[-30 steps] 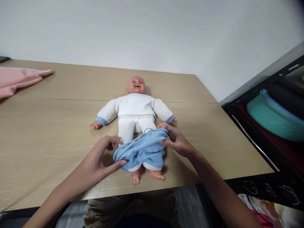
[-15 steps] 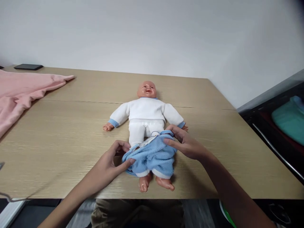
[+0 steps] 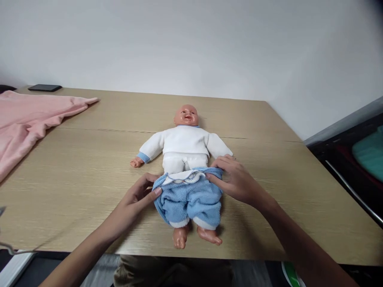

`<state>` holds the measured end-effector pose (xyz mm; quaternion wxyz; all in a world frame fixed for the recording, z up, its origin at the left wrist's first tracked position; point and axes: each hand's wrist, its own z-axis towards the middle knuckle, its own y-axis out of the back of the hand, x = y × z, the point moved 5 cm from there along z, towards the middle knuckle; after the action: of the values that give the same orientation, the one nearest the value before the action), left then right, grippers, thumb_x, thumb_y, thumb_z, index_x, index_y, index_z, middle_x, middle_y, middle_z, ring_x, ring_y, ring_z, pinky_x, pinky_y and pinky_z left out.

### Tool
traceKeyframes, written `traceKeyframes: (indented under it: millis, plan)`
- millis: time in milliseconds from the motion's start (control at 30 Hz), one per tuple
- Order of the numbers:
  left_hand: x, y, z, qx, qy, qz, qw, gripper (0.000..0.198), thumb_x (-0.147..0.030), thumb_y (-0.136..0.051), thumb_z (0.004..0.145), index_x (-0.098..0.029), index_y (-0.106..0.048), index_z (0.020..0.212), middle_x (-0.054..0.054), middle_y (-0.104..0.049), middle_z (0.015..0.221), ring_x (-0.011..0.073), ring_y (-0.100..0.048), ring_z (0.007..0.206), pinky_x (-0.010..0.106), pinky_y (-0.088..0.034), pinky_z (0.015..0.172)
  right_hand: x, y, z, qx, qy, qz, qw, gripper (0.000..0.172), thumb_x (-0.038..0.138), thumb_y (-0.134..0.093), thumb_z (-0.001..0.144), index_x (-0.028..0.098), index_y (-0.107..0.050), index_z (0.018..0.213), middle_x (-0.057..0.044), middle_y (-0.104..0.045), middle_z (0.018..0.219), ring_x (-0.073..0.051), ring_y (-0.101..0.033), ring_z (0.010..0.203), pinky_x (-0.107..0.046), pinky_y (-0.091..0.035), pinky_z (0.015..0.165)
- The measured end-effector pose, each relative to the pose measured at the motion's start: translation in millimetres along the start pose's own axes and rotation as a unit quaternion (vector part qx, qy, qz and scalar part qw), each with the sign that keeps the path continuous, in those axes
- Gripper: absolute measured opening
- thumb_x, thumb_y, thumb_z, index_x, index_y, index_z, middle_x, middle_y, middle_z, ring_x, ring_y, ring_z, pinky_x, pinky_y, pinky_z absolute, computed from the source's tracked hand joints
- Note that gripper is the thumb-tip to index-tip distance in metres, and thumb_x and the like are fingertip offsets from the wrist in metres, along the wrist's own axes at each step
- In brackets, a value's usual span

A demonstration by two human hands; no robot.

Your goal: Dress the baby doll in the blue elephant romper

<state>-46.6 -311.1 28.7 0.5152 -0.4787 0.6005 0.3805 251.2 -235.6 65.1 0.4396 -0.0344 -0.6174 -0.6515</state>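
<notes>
Doll [image 3: 185,139] on its back on the tabletop [image 3: 89,207], head toward the wall [image 3: 179,44], feet [image 3: 208,235] toward the wearer. Blue pants [image 3: 191,201] around its lower legs, waistband at thigh height, white lining showing at front, feet out of the cuffs. Left hand [image 3: 143,193] at the waistband's left edge, fingers slightly parted, thumb on the blue fabric, edge held between. Right hand [image 3: 233,175] at the opposite edge, fingers nearly together, pinching the waistband. Doll wears white top, blue cuff, white legwear above the pants. Pink cloth [image 3: 32,119] lies far left, flat dark object [image 3: 44,87] just behind it.
</notes>
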Motion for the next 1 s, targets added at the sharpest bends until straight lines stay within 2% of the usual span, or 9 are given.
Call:
traceKeyframes:
  millis: [167,333,433,500,567,667,767,900,1000]
  plan:
    - [16,8.4,15,-0.039,0.026,-0.04,0.998,0.041,-0.06,-0.078,0.099,-0.025,-0.062,0.111,-0.001,-0.069,0.087,0.0166,-0.059,0.082,0.029,-0.05,0.081,-23,-13,-1,-0.055,-0.066,0.111,0.99,0.019,0.043,-0.073,0.103,0.025,-0.07,0.099,-0.003,-0.071,0.093,-0.027,-0.061,0.096,-0.041,-0.045,0.088]
    - [13,3.9,24,0.061,0.041,0.027,0.997,0.042,-0.061,-0.078,0.098,-0.023,-0.066,0.112,0.0,-0.062,0.094,0.0183,-0.058,0.088,0.029,-0.048,0.079,-31,-24,-5,-0.066,-0.081,0.137,0.985,0.016,0.042,-0.075,0.101,0.026,-0.073,0.102,-0.004,-0.072,0.1,-0.026,-0.066,0.098,-0.042,-0.048,0.093]
    - [2,6.4,26,0.05,-0.019,0.12,0.991,0.031,-0.053,-0.078,0.1,-0.025,-0.068,0.107,0.004,-0.065,0.109,0.0242,-0.062,0.107,0.034,-0.051,0.094,-22,-22,-7,-0.115,-0.039,0.12,0.985,0.012,0.038,-0.076,0.102,0.027,-0.072,0.1,-0.004,-0.071,0.097,-0.027,-0.066,0.098,-0.043,-0.048,0.094]
    - [-10,8.3,30,0.004,-0.11,0.184,0.977,0.022,-0.046,-0.075,0.103,-0.025,-0.07,0.106,0.008,-0.064,0.137,0.0293,-0.055,0.137,0.039,-0.043,0.118,-16,-22,-8,-0.16,-0.014,0.129,0.979,0.011,0.037,-0.073,0.105,0.027,-0.069,0.1,-0.006,-0.071,0.106,-0.028,-0.066,0.109,-0.044,-0.048,0.102]
    - [-16,7.6,36,-0.029,-0.164,0.189,0.968,0.018,-0.043,-0.071,0.106,-0.025,-0.07,0.108,0.008,-0.056,0.156,0.0307,-0.045,0.153,0.041,-0.034,0.128,-17,-27,-5,-0.178,-0.019,0.169,0.969,0.01,0.038,-0.068,0.108,0.027,-0.066,0.106,-0.009,-0.071,0.122,-0.029,-0.066,0.122,-0.045,-0.047,0.11]
    - [-12,8.7,57,-0.077,-0.143,0.115,0.98,0.023,-0.048,-0.065,0.109,-0.025,-0.065,0.106,0.005,-0.068,0.119,0.0238,-0.063,0.118,0.033,-0.049,0.103,-30,-40,5,-0.161,-0.095,0.22,0.957,0.017,0.045,-0.064,0.109,0.028,-0.062,0.109,-0.005,-0.072,0.109,-0.026,-0.069,0.105,-0.04,-0.05,0.095]
    - [-3,10.4,88,-0.115,-0.095,0.044,0.988,0.036,-0.058,-0.069,0.104,-0.025,-0.058,0.099,-0.005,-0.049,0.081,0.0165,-0.048,0.076,0.027,-0.041,0.072,-46,-47,21,-0.153,-0.166,0.262,0.938,0.028,0.054,-0.068,0.103,0.028,-0.059,0.103,0.002,-0.061,0.081,-0.021,-0.057,0.075,-0.035,-0.042,0.071]
    - [1,7.3,120,-0.07,-0.067,-0.001,0.995,0.051,-0.07,-0.077,0.092,-0.022,-0.06,0.1,-0.004,-0.053,0.088,0.0168,-0.049,0.082,0.028,-0.041,0.076,-54,-44,38,-0.156,-0.191,0.275,0.929,0.037,0.061,-0.069,0.097,0.026,-0.059,0.095,0.002,-0.058,0.081,-0.021,-0.054,0.076,-0.034,-0.041,0.071]
    - [-1,12.8,120,-0.028,-0.067,0.045,0.996,0.049,-0.068,-0.075,0.096,-0.021,-0.064,0.101,-0.001,-0.058,0.094,0.0195,-0.054,0.089,0.03,-0.044,0.081,-53,-37,33,-0.145,-0.192,0.239,0.941,0.037,0.059,-0.068,0.098,0.024,-0.061,0.089,0.0,-0.058,0.085,-0.022,-0.057,0.085,-0.036,-0.043,0.08]
